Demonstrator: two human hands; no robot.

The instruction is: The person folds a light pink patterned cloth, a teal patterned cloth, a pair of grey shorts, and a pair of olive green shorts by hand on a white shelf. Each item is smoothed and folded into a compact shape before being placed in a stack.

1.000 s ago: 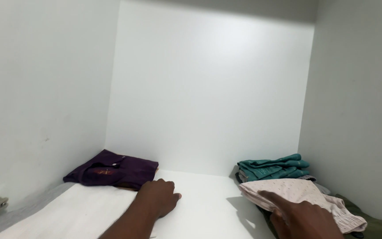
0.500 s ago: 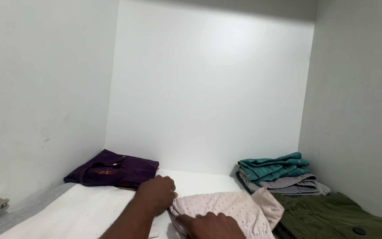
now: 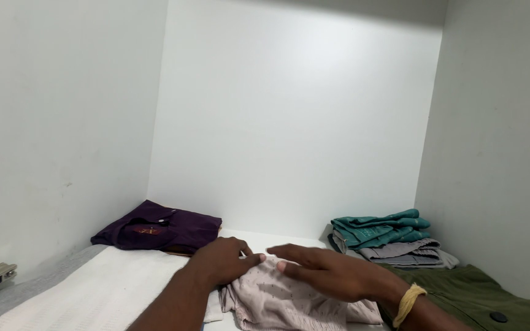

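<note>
White cupboard shelf (image 3: 277, 236). White cloth (image 3: 81, 294) front left, olive green garment (image 3: 486, 294) front right, purple folded garment (image 3: 157, 227) back left, teal folded garment (image 3: 378, 222) stacked on a grey one.

Pale pink folded garment (image 3: 289, 300) lies front centre. Left hand (image 3: 219, 262) curled at its edge; right hand (image 3: 326, 270) flat on top, fingers spread, nothing clasped.

Judged step: pressing and settling the garment. Next calls for squaring edges.

Single head view, close, level into a white cupboard shelf (image 3: 124, 288) corner.
</note>
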